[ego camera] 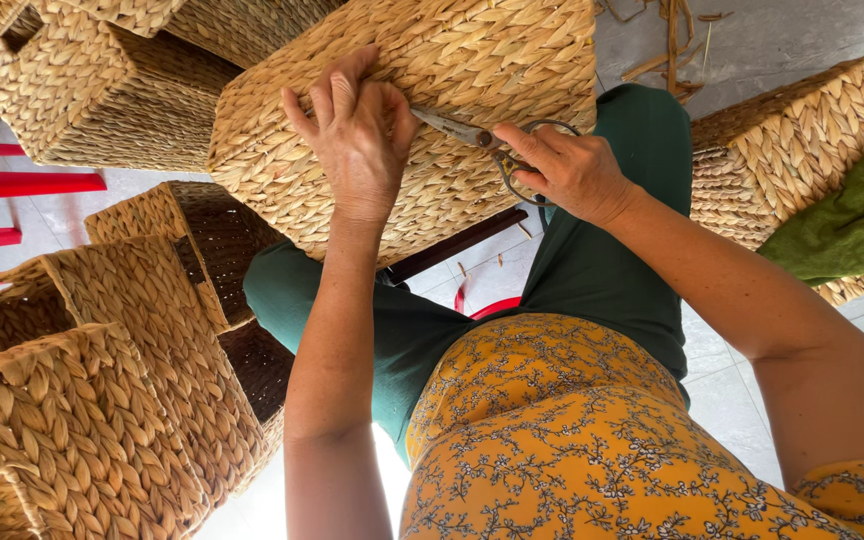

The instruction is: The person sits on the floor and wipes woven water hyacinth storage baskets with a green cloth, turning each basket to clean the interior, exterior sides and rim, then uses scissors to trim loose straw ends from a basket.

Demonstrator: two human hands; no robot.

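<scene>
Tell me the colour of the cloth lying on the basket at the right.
Green: the cloth drapes over the woven basket, seen in the head view.

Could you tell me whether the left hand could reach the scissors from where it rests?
Probably yes. The left hand rests on the woven basket with its fingers right beside the blade tips of the scissors, nothing between them; the right hand holds the handles.
</scene>
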